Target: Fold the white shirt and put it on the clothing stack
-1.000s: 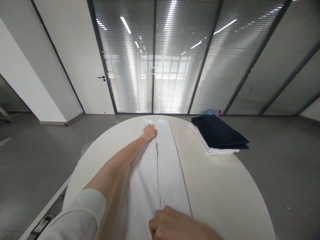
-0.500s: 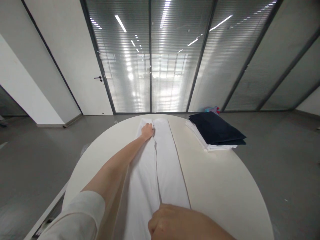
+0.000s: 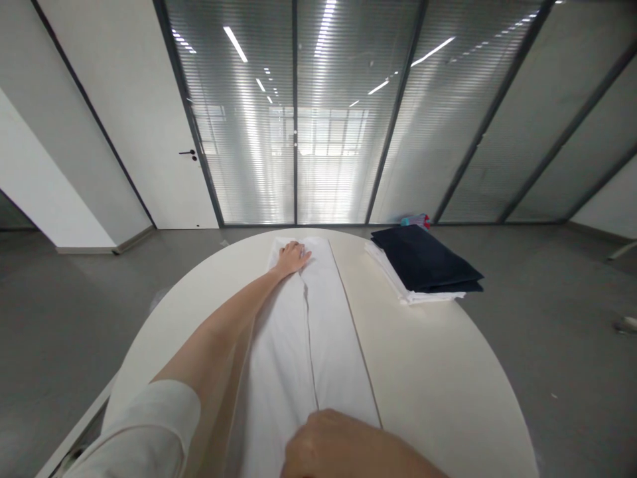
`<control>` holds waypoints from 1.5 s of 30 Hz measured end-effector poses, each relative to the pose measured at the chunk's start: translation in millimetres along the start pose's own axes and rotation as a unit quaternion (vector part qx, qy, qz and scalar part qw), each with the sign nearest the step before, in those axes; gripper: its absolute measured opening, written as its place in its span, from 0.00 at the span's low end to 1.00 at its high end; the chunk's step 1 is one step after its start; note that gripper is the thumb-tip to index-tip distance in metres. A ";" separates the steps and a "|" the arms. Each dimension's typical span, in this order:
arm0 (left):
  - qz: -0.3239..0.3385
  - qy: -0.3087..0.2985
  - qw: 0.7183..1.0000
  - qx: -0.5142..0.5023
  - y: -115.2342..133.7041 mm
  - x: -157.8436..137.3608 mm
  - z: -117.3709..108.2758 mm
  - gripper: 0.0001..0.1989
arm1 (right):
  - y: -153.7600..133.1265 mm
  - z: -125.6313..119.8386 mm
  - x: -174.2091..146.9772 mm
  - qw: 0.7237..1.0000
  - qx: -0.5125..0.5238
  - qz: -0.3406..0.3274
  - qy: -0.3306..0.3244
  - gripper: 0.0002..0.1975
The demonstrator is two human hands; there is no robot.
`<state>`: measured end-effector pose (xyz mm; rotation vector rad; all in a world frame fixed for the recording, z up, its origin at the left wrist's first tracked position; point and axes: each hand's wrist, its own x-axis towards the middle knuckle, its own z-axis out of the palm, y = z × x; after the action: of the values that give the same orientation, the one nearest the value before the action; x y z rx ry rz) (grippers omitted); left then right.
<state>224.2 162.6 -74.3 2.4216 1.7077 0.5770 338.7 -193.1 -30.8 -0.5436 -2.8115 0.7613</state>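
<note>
Grip first: our left hand (image 3: pixel 292 256) lies flat and open-fingered on the far end of the white cloth (image 3: pixel 303 345), while our right hand (image 3: pixel 343 451) looks curled on the near end, though we cannot tell whether it pinches fabric. We see the cloth's long axis run straight away across the counter (image 3: pixel 448 372), between both hands.

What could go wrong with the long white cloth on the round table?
1. The white cloth reaches close to the far rim of the table, where the left hand lies flat on it. A push might slide that end off.
2. The right hand presses the near end; uneven pulling could open the centre seam or wrinkle it.
3. The folded stack sits near the table's far right rim, so a bump might knock it to the floor.
</note>
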 end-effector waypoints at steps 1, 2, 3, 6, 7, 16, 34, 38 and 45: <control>0.010 -0.004 1.000 0.002 0.6 0.6 0.9 0.25 | 0.5 -2.4 4.8 0.998 0.003 0.026 0.060 0.12; 0.018 -0.011 1.000 0.005 0.9 1.1 1.9 0.26 | 1.4 -4.4 9.2 0.992 -0.007 0.055 0.113 0.18; 0.024 -0.020 0.999 0.007 1.0 1.7 3.0 0.29 | 3.0 -5.6 12.9 0.985 -0.029 0.080 0.151 0.25; 0.032 -0.061 0.997 0.022 0.1 3.6 5.8 0.37 | 10.5 -1.4 16.4 0.977 -0.107 0.108 0.148 0.37; 0.030 -0.077 0.996 0.029 -0.4 4.6 6.4 0.40 | 13.5 2.6 15.0 0.979 -0.124 0.106 0.125 0.39; 0.024 -0.098 0.993 0.056 -14.8 27.6 5.8 0.44 | 32.5 54.4 -10.0 0.934 -0.324 0.046 0.145 0.29; 0.098 -0.056 0.990 0.089 -64.7 -8.6 -43.2 0.30 | 83.1 -37.3 121.8 0.960 -0.225 0.075 0.149 0.33; 0.054 -0.101 0.989 0.094 -73.4 -15.3 -32.0 0.36 | 103.0 -24.0 132.1 0.968 -0.178 0.143 0.106 0.43; 0.043 -0.113 0.989 0.088 -78.9 -11.8 -18.0 0.40 | 60.7 -6.6 94.6 0.978 -0.135 0.130 0.089 0.46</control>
<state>144.5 177.6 -85.3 2.5740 1.6286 0.1578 271.8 -104.3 -49.5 -0.9859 -2.7194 0.3461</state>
